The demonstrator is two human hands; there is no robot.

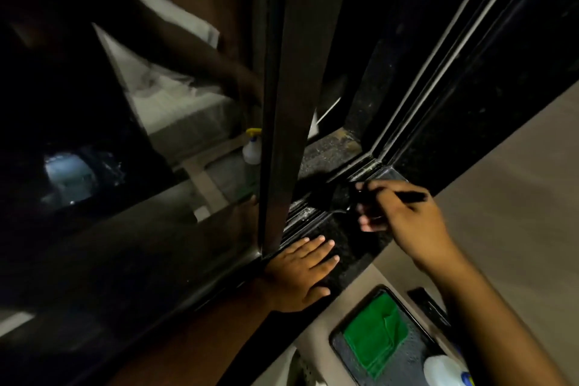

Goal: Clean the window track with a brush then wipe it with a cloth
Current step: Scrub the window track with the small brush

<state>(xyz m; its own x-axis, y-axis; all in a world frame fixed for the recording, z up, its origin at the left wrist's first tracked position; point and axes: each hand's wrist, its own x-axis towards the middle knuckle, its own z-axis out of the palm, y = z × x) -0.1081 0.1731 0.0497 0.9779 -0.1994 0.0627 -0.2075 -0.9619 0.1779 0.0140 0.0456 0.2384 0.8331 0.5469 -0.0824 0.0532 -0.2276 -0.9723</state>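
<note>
Brushing is in progress: our right hand (404, 216) grips the brush (341, 197), bristles in the dusty window track (300, 213) ahead of the grip, our left hand (304, 273) lies flat and empty, and the green cloth (376, 335) waits unused well behind.

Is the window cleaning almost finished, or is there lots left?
Nothing looks finished yet. The right hand holds the black brush on the dusty window track, where pale grit still shows. The left hand rests flat on the dark sill. The green cloth lies unused, so wiping is left.
</note>
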